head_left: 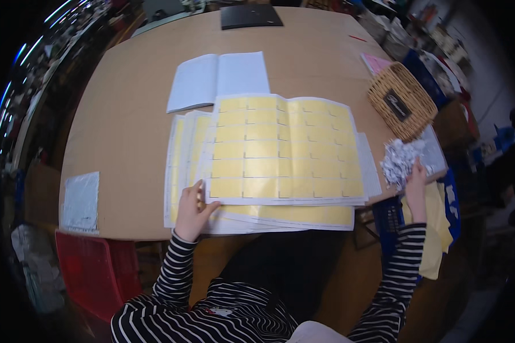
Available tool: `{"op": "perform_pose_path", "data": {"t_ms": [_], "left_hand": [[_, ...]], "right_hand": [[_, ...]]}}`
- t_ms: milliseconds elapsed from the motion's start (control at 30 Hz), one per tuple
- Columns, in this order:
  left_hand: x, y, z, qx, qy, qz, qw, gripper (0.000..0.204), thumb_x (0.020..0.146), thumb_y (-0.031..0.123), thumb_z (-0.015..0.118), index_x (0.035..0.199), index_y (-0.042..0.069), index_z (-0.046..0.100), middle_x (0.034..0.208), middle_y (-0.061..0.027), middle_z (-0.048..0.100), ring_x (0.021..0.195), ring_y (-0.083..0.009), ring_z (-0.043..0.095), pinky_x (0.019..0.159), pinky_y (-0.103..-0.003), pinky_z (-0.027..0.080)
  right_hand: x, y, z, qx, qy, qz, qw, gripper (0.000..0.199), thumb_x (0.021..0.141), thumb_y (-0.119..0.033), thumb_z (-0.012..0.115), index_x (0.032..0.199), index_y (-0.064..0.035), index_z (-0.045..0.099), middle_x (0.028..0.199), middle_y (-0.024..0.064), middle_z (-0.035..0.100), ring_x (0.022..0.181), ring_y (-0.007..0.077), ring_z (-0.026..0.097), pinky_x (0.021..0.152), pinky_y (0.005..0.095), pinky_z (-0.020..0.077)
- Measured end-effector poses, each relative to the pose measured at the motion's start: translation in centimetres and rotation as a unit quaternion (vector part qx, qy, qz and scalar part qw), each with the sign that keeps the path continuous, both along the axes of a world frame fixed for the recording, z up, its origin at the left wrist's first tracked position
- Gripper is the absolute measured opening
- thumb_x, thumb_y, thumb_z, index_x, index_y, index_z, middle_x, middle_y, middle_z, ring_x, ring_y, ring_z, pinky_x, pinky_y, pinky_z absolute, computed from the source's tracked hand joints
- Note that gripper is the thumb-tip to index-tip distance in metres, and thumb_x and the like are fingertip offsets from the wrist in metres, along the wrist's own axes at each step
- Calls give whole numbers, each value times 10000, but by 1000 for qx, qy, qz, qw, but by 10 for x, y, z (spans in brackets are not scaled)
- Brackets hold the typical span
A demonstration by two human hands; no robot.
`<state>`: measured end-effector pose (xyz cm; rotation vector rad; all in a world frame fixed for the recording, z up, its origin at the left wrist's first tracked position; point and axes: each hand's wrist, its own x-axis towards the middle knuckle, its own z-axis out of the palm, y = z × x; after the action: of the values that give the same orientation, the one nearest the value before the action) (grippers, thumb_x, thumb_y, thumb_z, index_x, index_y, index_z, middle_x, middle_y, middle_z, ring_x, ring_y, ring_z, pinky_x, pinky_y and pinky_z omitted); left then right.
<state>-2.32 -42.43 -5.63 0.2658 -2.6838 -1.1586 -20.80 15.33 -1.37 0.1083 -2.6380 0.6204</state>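
Observation:
In front of me lies a stack of large white-edged sheets [320,151] printed with a yellow grid and small corner marks. More yellow sheets [303,215] stick out beneath it at the left and near sides. My left hand [192,210] rests at the stack's near left corner, thumb spread away from the fingers over the paper. Far to the right, my right hand [416,191] reaches into a heap of small white paper pieces [399,159], its fingers drawn together. Whatever is between those fingertips is too small to make out.
Beyond the stack lies an open white booklet [214,80]. A wicker basket [403,100] tilts beside the paper heap. A clear plastic packet [81,201] sits at the table's left edge, near a red chair [91,271]. At the far edge is a black flat object [250,17].

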Motion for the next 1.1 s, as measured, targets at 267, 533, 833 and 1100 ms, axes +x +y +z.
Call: {"op": "perform_pose_path", "data": {"t_ms": [267, 533, 833, 1100], "left_hand": [[-18, 6, -3, 11, -40, 105, 994, 540, 696, 190, 830, 1116, -25, 570, 794, -83, 540, 730, -193, 546, 639, -320, 463], [-37, -29, -14, 86, -124, 104, 983, 208, 786, 188, 731, 805, 2, 640, 660, -45, 550, 598, -174, 525, 594, -312, 443], [-43, -19, -25, 196, -61, 129, 970, 254, 882, 214, 664, 922, -24, 584, 729, -64, 593, 631, -146, 540, 605, -300, 464], [-45, -22, -19, -24, -14, 167, 986, 346, 749, 141, 784, 990, -81, 672, 785, -116, 688, 673, -160, 624, 640, -290, 503]], "right_hand": [[-8, 22, 62, -11, 88, -108, 990, 415, 962, -66, 560, 1362, -174, 568, 1024, 54, 499, 797, 111, 435, 748, 257, 410], [52, -35, 119, -189, 272, -77, 940, 311, 920, 4, 613, 1230, -25, 613, 1196, 60, 485, 798, 101, 467, 794, 242, 424], [196, -63, 86, -104, 219, -42, 969, 203, 877, 93, 552, 1051, 26, 632, 1250, 131, 483, 937, 186, 557, 854, 289, 437], [259, -62, 68, -83, 119, -70, 987, 203, 857, 78, 579, 1023, 1, 667, 1248, 141, 507, 803, 159, 517, 784, 293, 448]]}}
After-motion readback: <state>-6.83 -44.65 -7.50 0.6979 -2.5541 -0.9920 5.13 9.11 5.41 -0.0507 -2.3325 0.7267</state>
